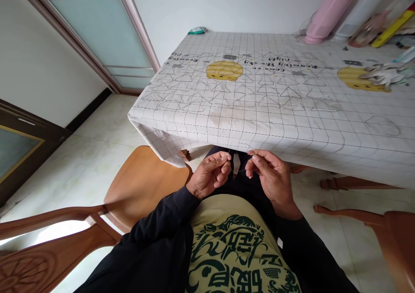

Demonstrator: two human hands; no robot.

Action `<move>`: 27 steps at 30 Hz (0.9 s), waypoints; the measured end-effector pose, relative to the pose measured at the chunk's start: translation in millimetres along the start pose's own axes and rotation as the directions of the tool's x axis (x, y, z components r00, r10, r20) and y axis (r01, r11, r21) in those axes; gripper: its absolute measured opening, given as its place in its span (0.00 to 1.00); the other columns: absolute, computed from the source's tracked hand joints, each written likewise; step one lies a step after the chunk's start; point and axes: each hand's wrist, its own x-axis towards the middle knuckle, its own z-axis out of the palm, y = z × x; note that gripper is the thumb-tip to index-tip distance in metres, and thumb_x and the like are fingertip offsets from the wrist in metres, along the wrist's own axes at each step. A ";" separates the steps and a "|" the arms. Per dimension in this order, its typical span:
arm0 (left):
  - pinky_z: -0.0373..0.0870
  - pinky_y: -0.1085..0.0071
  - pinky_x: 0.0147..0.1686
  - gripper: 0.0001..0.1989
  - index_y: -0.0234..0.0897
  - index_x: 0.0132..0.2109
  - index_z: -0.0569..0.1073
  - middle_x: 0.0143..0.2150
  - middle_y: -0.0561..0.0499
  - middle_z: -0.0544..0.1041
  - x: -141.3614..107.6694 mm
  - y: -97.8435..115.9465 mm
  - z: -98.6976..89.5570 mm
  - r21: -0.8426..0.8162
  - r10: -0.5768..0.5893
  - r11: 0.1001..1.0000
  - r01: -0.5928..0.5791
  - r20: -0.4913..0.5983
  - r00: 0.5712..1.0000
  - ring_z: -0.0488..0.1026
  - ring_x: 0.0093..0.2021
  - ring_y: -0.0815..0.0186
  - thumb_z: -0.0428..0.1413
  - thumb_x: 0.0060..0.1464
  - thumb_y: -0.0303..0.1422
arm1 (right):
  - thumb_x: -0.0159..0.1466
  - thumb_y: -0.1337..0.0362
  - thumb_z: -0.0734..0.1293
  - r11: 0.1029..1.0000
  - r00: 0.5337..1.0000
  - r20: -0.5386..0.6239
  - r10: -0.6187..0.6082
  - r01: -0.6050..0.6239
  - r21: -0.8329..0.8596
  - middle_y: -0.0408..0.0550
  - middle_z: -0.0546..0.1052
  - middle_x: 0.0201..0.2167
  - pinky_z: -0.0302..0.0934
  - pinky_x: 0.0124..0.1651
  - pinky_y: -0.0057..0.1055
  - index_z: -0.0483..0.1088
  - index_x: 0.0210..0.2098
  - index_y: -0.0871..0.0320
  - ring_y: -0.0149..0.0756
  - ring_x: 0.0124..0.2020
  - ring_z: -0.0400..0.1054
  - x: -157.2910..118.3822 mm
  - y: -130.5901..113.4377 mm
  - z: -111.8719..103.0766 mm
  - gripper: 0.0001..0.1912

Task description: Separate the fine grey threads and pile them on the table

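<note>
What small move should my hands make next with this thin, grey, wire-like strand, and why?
Perhaps steady the strand with your bare left hand and gently tension it with your bare right hand: both hands seem to pinch it, yet it curves across the gap between them.

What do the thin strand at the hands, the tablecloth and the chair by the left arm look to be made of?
Thin strand: possibly metal wire, given its curve; thread or plastic line also fits, and its finish is too fine to judge.
Tablecloth: probably smooth plastic or coated fabric, from its faint sheen and bent edge.
Chair: likely varnished wood, orange-brown with a carved back.
</note>
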 end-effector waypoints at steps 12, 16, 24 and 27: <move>0.74 0.72 0.32 0.17 0.36 0.41 0.76 0.26 0.54 0.72 -2.3 -10.0 -5.1 0.070 0.071 0.995 -0.073 0.032 0.997 0.74 0.29 0.66 0.72 0.64 0.43 | 0.74 0.51 0.77 0.999 0.997 -0.058 0.042 -0.040 0.032 0.46 0.84 0.37 0.80 0.38 0.38 0.80 0.52 0.52 0.40 0.34 0.82 -0.8 -8.2 3.2 0.14; 0.76 0.69 0.40 0.16 0.36 0.41 0.78 0.26 0.54 0.73 -1.6 -12.5 -6.9 0.090 0.154 0.984 -0.153 0.000 0.988 0.76 0.33 0.64 0.72 0.64 0.44 | 0.75 0.51 0.76 0.998 0.997 -0.062 0.049 -0.047 0.042 0.46 0.84 0.38 0.79 0.40 0.38 0.80 0.54 0.51 0.40 0.36 0.82 -6.9 -1.6 8.1 0.14; 0.74 0.72 0.32 0.17 0.34 0.44 0.82 0.38 0.46 0.83 -3.3 -14.9 -9.2 0.156 0.220 0.966 -0.206 -0.082 0.972 0.78 0.33 0.66 0.73 0.62 0.44 | 0.76 0.52 0.75 0.998 0.995 -0.096 0.023 -0.017 0.059 0.46 0.85 0.39 0.81 0.41 0.40 0.79 0.54 0.50 0.42 0.36 0.85 -12.5 10.0 7.2 0.13; 0.75 0.73 0.30 0.18 0.34 0.45 0.84 0.51 0.41 0.85 -3.2 -14.3 -9.5 0.255 0.217 0.949 -0.187 -0.094 0.972 0.81 0.37 0.66 0.73 0.62 0.45 | 0.76 0.51 0.75 0.999 0.992 -0.122 -0.029 0.025 -0.037 0.47 0.86 0.39 0.82 0.40 0.41 0.79 0.56 0.51 0.43 0.35 0.85 -11.9 6.7 3.1 0.15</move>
